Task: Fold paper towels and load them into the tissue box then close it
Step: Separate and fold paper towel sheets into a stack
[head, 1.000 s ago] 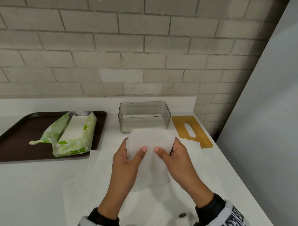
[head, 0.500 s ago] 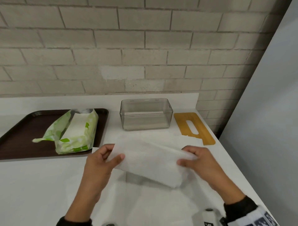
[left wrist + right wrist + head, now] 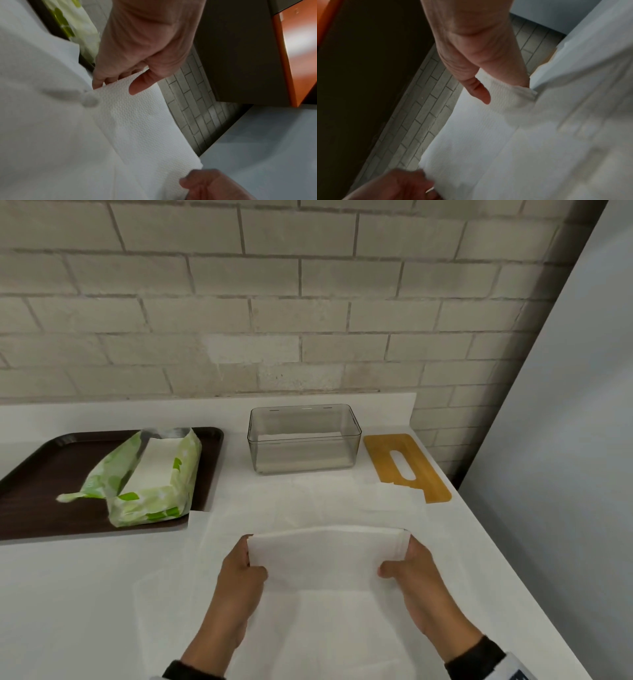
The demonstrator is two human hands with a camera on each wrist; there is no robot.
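A white folded paper towel [image 3: 325,556] is held stretched flat between both hands, just above the counter. My left hand [image 3: 247,563] pinches its left end, thumb on top [image 3: 137,86]. My right hand [image 3: 407,563] pinches its right end, thumb on top [image 3: 481,93]. The towel's dimpled surface [image 3: 137,121] fills the left wrist view. The clear tissue box [image 3: 304,438] stands open behind the towel with a thin layer of white paper at its bottom. Its wooden lid [image 3: 406,465] with a slot lies flat to the box's right.
A dark brown tray [image 3: 30,491] at the left holds an opened green-and-white pack of paper towels [image 3: 150,477]. More flat white sheets [image 3: 308,501] lie on the counter under and beyond my hands. A brick wall stands behind; a grey panel [image 3: 565,440] bounds the right.
The towel went from being held upright with hands close together to being spread wide and level; my hands moved apart, toward me and lower.
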